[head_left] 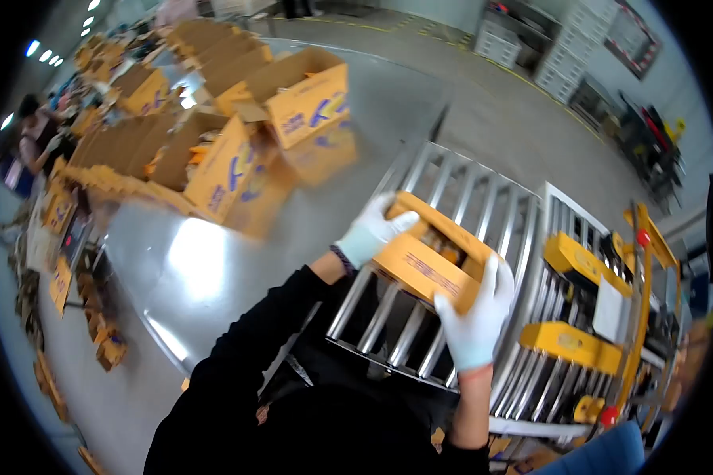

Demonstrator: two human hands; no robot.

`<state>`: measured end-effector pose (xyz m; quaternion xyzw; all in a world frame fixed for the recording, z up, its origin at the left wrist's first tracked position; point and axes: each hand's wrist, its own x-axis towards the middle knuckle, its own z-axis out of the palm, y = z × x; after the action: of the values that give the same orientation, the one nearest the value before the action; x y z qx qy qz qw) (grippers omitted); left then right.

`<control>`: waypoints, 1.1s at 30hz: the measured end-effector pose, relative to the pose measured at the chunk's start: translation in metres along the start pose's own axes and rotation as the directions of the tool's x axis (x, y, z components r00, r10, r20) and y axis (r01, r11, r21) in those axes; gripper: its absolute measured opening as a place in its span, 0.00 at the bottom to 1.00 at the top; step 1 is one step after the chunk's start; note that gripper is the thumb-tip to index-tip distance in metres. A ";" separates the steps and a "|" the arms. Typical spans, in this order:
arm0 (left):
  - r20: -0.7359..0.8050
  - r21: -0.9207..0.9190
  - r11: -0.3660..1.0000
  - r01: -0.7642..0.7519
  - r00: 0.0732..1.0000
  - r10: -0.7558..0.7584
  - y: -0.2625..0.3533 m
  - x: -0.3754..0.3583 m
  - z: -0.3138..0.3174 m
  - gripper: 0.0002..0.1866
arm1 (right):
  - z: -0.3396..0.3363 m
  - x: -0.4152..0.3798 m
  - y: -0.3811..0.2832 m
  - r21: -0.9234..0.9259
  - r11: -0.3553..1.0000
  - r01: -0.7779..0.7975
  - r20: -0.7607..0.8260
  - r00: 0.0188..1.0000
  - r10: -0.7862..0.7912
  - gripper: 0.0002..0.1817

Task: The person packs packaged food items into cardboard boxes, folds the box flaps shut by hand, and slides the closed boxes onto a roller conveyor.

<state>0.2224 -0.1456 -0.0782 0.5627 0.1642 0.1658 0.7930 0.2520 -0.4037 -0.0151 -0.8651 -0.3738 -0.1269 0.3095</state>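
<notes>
A yellow-orange cardboard box (425, 267) is between my two gloved hands, over the metal roller conveyor (388, 305). My left hand (376, 230) grips its left end, thumb on top. At the opposite end my right hand (480, 310) holds the box, with thumb and fingers spread around the corner. The long top flaps lie partly folded in, and through the gap between them small packed items (448, 247) show, too small to name. Both hands wear white gloves.
Several open cartons (309, 99) stand on the shiny metal table (293, 229) at the left. To the right is a machine with yellow side guides (572, 346) and red knobs over more rollers. A co-worker (36, 138) is at the far left.
</notes>
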 end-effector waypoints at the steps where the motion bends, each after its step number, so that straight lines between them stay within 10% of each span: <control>1: 0.080 0.030 0.999 0.016 0.997 -0.018 -0.006 0.005 -0.006 0.35 | 0.000 -0.011 0.000 -0.009 1.000 -0.022 0.059 0.998 0.023 0.55; 5: -0.097 0.251 0.966 -0.064 0.991 0.091 0.009 0.016 0.038 0.26 | -0.009 0.000 0.051 -0.180 0.983 -0.021 0.100 0.994 0.039 0.60; 9: -0.154 0.421 0.865 -0.273 0.918 0.365 -0.061 0.049 0.146 0.38 | -0.011 0.049 0.105 -0.505 0.863 -0.029 0.027 0.998 0.049 0.55; 11: 0.135 0.412 0.888 -0.204 0.977 0.162 -0.063 0.043 0.163 0.37 | -0.015 0.052 0.132 -0.527 0.849 -0.021 0.026 0.999 0.041 0.57; 14: 0.522 0.447 0.881 0.158 0.754 -0.400 -0.033 0.029 0.131 0.31 | -0.027 0.030 0.163 -0.569 0.821 -0.056 0.034 0.995 0.091 0.63; 18: 0.254 0.740 0.551 -0.385 0.919 0.301 0.030 0.055 0.028 0.29 | -0.054 0.009 0.178 -0.459 0.884 -0.095 0.014 0.993 0.114 0.60; 22: 0.118 0.993 -0.110 -0.046 0.506 0.854 0.119 0.122 -0.103 0.29 | -0.061 -0.002 0.200 -0.483 0.872 -0.077 -0.036 0.997 0.068 0.52; 24: -0.137 0.970 -0.095 0.223 0.828 0.544 0.162 0.111 -0.114 0.31 | -0.064 -0.005 0.215 -0.499 0.861 -0.098 -0.047 0.995 0.086 0.50; 26: -0.251 0.965 0.142 0.219 0.931 0.267 0.148 0.135 -0.136 0.29 | -0.064 -0.005 0.222 -0.480 0.871 -0.108 -0.048 0.994 0.097 0.48; 29: 0.066 0.997 -0.050 -0.053 0.947 0.315 0.110 0.131 -0.114 0.25 | -0.052 -0.007 0.226 -0.367 0.927 -0.072 -0.013 0.997 0.073 0.46; 31: 0.185 0.982 -0.003 -0.191 0.948 0.257 0.101 0.094 -0.089 0.23 | -0.027 -0.004 0.196 -0.100 0.995 -0.002 0.022 1.000 0.004 0.46; 32: 0.268 0.961 0.011 -0.275 0.944 0.194 0.098 0.070 -0.076 0.23 | -0.015 0.005 0.128 0.314 0.927 -0.208 0.022 0.977 0.212 0.47; 33: 0.355 0.928 0.046 -0.369 0.916 0.187 0.092 0.047 -0.067 0.23 | -0.016 0.008 0.113 0.066 0.987 -0.150 0.127 0.982 0.140 0.49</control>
<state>0.2267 -0.0399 -0.0151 0.9741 0.0651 0.1251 0.1770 0.3398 -0.4686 -0.0489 -0.8838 -0.3324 -0.0369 0.3271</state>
